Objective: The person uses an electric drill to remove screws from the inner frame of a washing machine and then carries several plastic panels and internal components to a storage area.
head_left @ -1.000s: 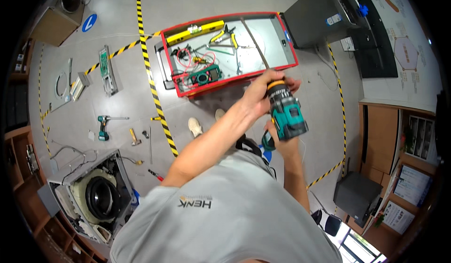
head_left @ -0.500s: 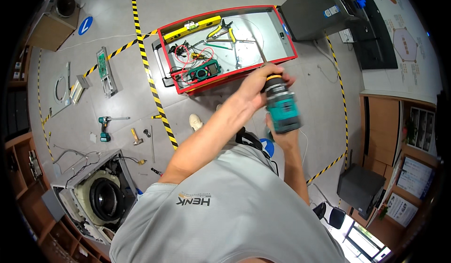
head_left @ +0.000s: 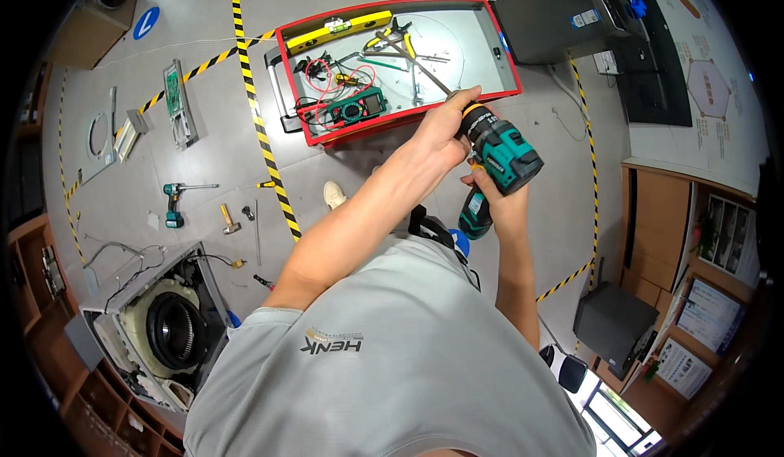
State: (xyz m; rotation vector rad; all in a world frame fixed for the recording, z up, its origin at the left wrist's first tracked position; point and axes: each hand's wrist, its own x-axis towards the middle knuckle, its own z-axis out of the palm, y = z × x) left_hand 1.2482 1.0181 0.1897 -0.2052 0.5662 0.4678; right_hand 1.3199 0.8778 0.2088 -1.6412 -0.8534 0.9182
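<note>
I hold a teal and black cordless drill (head_left: 505, 156) in front of my chest. My right hand (head_left: 500, 199) grips its handle from below. My left hand (head_left: 445, 124) is wrapped around the front of the drill at the chuck, where a long thin bit (head_left: 412, 63) sticks out toward the floor. Below the drill lies an open red-rimmed tool tray (head_left: 508, 52) holding a yellow level (head_left: 336, 29), a green multimeter (head_left: 354, 111), pliers and red leads.
Yellow-black tape (head_left: 260, 122) crosses the grey floor. A second teal drill (head_left: 173, 205), a hammer (head_left: 228, 219) and metal parts lie left. A dismantled washing machine (head_left: 155, 326) lies at lower left. A dark cabinet (head_left: 562, 13) stands by the tray.
The view has shifted so the tray and both hands sit a little higher in the picture. My hands keep their hold on the drill.
</note>
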